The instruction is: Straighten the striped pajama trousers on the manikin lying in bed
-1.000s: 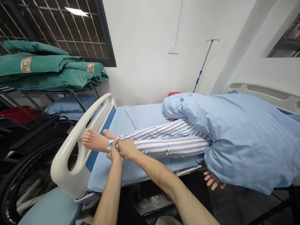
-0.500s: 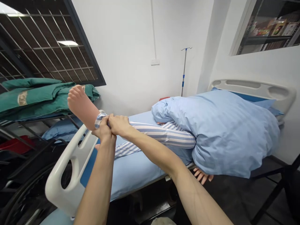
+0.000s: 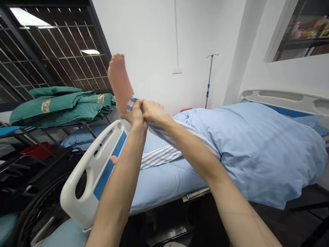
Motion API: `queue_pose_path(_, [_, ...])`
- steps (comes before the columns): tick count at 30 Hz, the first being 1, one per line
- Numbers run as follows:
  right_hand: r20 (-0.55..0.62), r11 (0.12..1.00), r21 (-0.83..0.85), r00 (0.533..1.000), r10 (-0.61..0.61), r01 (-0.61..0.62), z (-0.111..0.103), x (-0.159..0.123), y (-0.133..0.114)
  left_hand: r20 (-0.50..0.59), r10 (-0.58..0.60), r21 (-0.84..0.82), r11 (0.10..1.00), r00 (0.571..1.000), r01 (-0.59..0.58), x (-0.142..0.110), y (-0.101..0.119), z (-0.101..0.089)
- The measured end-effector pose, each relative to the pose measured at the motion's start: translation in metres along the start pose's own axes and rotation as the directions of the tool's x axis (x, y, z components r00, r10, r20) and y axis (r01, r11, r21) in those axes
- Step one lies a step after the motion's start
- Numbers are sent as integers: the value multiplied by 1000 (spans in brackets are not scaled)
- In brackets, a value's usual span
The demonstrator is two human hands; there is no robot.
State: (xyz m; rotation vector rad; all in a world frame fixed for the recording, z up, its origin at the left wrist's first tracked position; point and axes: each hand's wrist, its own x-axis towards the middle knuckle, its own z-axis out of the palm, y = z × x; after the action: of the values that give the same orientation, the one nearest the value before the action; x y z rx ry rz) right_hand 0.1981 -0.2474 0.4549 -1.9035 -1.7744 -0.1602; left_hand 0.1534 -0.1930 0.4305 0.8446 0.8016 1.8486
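A figure in blue-and-white striped trousers lies on a hospital bed [image 3: 164, 181] under a light blue quilt [image 3: 257, 144]. One leg is raised steeply, its bare foot [image 3: 118, 80] pointing up. My left hand [image 3: 134, 115] and my right hand [image 3: 153, 111] are both closed round that leg's ankle, on the striped trouser cuff [image 3: 131, 102]. The other striped leg [image 3: 160, 156] lies flat on the sheet, with its foot [image 3: 114, 159] just showing behind my left forearm.
A white plastic footboard [image 3: 89, 175] stands at the bed's near end and a white headboard [image 3: 285, 97] at the far right. Folded green cloths [image 3: 61, 104] lie on a metal rack at left above a wheelchair wheel [image 3: 28, 209]. A drip pole [image 3: 209, 80] stands by the wall.
Both hands have lifted the held leg from the mattress to a steep upward angle, so the foot now points up. The other leg has stayed flat. The view has shifted slightly.
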Motion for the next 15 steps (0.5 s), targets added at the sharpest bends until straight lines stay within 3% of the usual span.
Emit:
queue_pose_path(2, [-35,999,-17,999,28,-29,-15,2,10,-12,-31,-16,999,999,30,-2,-1,19])
queue_pose_path(5, [-82,996,-58,995,57,-61,-29,7,21,80,2,-43,999,997,2,6,-9,43])
queue_pose_path(8, [-105,992,-110,993,57,-68,-29,14,22,118,10,-53,999,993,-4,20,-21,48])
queue_pose_path(11, [-60,985,-167,998,29,-39,-11,21,14,70,-61,-55,996,996,65,31,-31,31])
queue_pose_path(15, [73,980,-193,997,-35,49,37,22,-6,-35,-222,-72,973,974,219,34,-44,-18])
